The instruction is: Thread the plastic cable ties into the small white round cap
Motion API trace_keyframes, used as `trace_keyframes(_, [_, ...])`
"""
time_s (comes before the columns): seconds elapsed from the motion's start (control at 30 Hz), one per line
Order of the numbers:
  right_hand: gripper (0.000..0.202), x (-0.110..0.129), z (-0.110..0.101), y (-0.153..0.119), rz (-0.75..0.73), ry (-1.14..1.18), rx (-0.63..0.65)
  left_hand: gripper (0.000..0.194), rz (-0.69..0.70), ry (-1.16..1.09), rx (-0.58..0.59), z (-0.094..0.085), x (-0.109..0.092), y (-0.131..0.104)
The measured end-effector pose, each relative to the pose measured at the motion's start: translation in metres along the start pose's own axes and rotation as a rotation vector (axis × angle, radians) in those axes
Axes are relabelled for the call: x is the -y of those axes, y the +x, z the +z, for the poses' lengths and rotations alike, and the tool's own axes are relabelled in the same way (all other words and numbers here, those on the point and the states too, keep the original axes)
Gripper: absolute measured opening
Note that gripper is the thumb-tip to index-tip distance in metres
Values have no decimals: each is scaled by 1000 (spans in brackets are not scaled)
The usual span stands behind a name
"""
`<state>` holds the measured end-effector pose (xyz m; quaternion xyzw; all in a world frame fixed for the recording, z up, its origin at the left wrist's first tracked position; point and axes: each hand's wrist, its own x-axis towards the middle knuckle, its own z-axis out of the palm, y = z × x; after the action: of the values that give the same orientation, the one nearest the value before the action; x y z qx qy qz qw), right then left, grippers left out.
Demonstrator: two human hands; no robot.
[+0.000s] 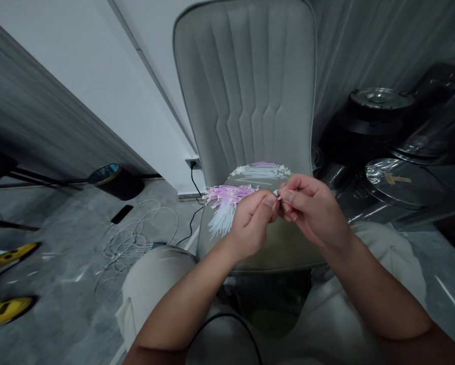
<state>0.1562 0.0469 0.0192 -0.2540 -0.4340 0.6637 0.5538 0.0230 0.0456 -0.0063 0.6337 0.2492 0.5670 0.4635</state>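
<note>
My left hand [256, 215] and my right hand [313, 208] meet above the chair seat, both closed in a pinch. Between their fingertips shows a small whitish piece [276, 194], mostly hidden, its kind too small to make out. Just left of my left hand lies a bundle of thin pink sticks [231, 193] with small white ends. Below it, pale blue-white sticks [222, 219] fan out, partly covered by my left hand. Farther back on the seat rests another pile of pale sticks [261, 171], with some pink among them.
The grey padded chair [246, 76] stands between my knees. On the floor at left are a loose coiled cable [128, 243], a dark flat object [121, 214], a black bin [117, 181] and yellow-and-black shoes [9, 309]. Dark cookware with a metal lid [381, 98] sits at right.
</note>
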Motion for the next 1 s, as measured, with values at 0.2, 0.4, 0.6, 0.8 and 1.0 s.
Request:
trace_keyframes(0.2, [12, -2, -1, -1, -16, -35, -24, 38, 10, -13, -7, 1, 1, 1])
trace_keyframes(0.4, [12, -2, -1, -1, -10, -56, -50, 37, -27, -84, -20, 2, 4, 0])
trace_keyframes(0.6, [13, -2, 0, -1, -6, -88, -90, 40, -35, -18, -22, 3, 6, 0])
trace_keyframes(0.8, [13, -2, -2, 1, 10, -71, -61, 40, -34, -7, -13, 3, 7, -1])
trace_keyframes(1.0, [13, -1, -2, 1, 10, -41, -28, 38, -7, -34, -13, 3, 7, -1])
